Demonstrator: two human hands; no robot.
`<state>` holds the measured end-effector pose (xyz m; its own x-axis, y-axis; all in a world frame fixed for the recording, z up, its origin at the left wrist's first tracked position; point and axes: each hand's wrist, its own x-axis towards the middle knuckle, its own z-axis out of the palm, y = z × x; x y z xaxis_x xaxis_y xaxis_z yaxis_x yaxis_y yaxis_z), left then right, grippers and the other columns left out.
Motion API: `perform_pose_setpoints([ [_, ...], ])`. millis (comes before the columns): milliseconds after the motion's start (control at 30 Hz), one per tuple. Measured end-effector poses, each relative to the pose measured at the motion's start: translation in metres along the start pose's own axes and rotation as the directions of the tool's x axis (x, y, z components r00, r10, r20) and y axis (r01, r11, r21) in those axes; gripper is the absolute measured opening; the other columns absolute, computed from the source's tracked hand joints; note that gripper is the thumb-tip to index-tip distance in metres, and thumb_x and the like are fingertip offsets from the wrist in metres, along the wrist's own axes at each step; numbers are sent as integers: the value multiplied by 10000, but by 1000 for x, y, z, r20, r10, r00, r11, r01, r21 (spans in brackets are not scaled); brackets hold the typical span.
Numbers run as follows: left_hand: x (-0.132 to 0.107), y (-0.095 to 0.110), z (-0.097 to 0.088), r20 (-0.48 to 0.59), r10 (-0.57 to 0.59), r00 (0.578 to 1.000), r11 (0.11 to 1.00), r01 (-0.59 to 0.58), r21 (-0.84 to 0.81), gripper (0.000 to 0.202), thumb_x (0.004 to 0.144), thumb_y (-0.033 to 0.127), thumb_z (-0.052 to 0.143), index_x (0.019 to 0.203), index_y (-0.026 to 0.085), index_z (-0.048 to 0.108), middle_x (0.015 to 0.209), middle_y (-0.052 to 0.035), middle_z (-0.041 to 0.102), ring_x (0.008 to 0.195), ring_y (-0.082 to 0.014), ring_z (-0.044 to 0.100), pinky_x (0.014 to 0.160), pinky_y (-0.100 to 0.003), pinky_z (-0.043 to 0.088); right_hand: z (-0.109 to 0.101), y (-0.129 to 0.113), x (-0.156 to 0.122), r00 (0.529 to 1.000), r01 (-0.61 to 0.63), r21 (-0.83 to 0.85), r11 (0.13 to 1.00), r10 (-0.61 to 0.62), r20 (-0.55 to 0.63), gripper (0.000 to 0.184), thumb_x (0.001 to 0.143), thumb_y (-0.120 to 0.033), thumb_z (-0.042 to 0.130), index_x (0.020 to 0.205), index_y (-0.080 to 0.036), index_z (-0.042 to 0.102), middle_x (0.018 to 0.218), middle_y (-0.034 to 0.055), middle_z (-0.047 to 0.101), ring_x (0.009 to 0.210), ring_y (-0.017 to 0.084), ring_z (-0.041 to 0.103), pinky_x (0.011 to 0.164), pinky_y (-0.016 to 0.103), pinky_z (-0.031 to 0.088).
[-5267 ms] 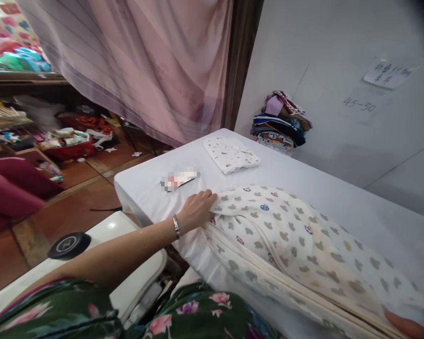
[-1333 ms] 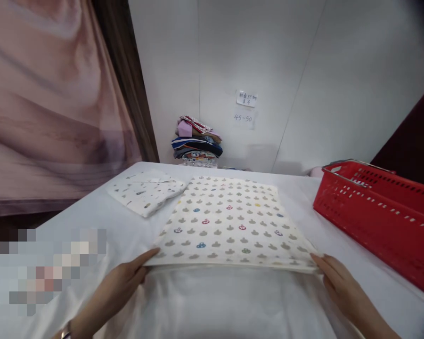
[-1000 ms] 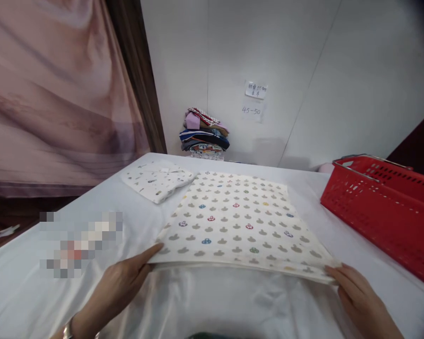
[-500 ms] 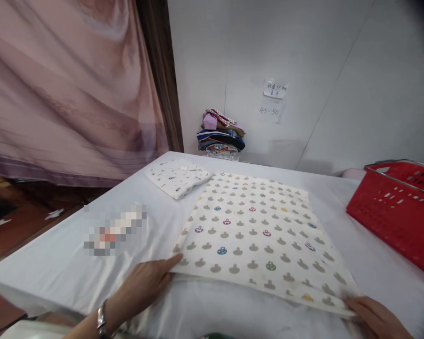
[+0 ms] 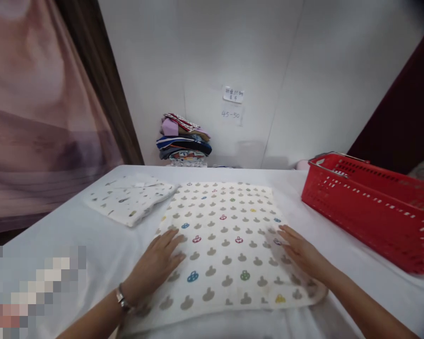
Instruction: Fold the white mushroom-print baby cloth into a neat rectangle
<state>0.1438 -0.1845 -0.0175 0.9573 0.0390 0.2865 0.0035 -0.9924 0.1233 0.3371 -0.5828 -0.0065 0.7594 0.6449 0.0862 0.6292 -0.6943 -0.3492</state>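
A white cloth (image 5: 226, 245) printed with grey and coloured mushrooms lies spread flat in front of me. On its left side rests my left hand (image 5: 157, 261), fingers spread, with a silver bracelet at the wrist. My right hand (image 5: 300, 249) is over the cloth's right side, its fingers stretched out and slightly blurred. Neither hand grips the fabric. Beyond my left hand, a folded white cloth (image 5: 130, 197) with small dark prints lies at the table's far left.
A red plastic basket (image 5: 356, 216) stands on the right of the white-covered table (image 5: 102, 254). Behind the table is a stack of folded fabrics (image 5: 183, 141) by the wall. A pink curtain (image 5: 49, 117) hangs at left. A pixelated patch covers something at lower left.
Both hands have let go of the mushroom cloth's near corners and moved forward and inward onto its sides. The view has turned right, showing more of the red basket.
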Motion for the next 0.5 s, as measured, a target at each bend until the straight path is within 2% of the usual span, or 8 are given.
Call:
perform_pose_setpoints([
  [67,1,1,10,-15,47,999,997,-46,69,508,853,522,362,1270,260,483,1323,-56,479,1216,-245,432,1019,-422,327,9,12,6,995,-24,-2,1000,24,96,495,818,-401,426,1227,-147,541,1352,119,432,1244,257,396,1035,421,327],
  [133,-3,-3,18,5,72,997,991,-72,111,531,854,522,365,1324,279,416,1373,-38,420,1242,-236,408,1028,-417,320,11,26,13,991,-33,50,998,26,131,488,820,-418,440,1224,-164,543,1342,106,449,1231,249,413,1028,411,334],
  [233,-7,-15,28,34,79,996,986,-83,148,561,846,523,394,1358,298,356,1407,-19,364,1259,-237,386,1031,-419,321,-2,39,40,996,-93,122,988,91,27,436,842,-409,411,1188,-196,568,1266,79,531,1150,234,497,966,387,402],
  [367,-9,-29,41,22,109,994,982,-111,152,600,828,544,417,1376,328,305,1417,2,343,1262,-233,382,1040,-403,315,-21,50,111,966,-215,73,974,223,-133,365,869,-286,346,1085,-209,630,1074,51,652,1020,207,578,896,341,445],
  [500,-12,-32,49,24,96,995,984,-99,150,615,825,538,430,1386,354,263,1424,12,333,1267,-226,376,1064,-410,273,-21,63,184,941,-303,-40,952,293,-168,389,869,-198,312,1095,-195,628,1044,56,661,1009,199,572,883,326,428],
])
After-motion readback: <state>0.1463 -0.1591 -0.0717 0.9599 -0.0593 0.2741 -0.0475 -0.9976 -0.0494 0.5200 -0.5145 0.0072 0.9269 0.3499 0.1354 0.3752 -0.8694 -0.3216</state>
